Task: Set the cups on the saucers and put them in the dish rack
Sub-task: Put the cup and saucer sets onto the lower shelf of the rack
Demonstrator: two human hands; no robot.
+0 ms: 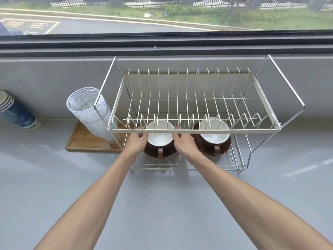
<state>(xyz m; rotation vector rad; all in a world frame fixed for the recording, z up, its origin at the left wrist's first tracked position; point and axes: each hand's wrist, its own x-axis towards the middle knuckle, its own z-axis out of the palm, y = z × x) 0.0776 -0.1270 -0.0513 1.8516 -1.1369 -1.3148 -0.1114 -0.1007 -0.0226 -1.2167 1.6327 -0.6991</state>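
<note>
A two-tier wire dish rack (194, 131) stands on the grey counter by the window. On its lower tier a brown cup with a white inside (159, 137) sits on a brown saucer (153, 153), handle towards me. My left hand (137, 141) grips the saucer's left edge and my right hand (183, 142) grips its right edge. To the right, a second brown cup (214, 136) sits on its own saucer (225, 147) on the same tier, untouched. The upper tier partly hides both cups.
A stack of clear plastic cups (90, 112) leans on a wooden tray (81, 141) just left of the rack. A stack of blue paper cups (16, 112) lies at the far left. The grey counter (162, 204) spreads out in front of the rack.
</note>
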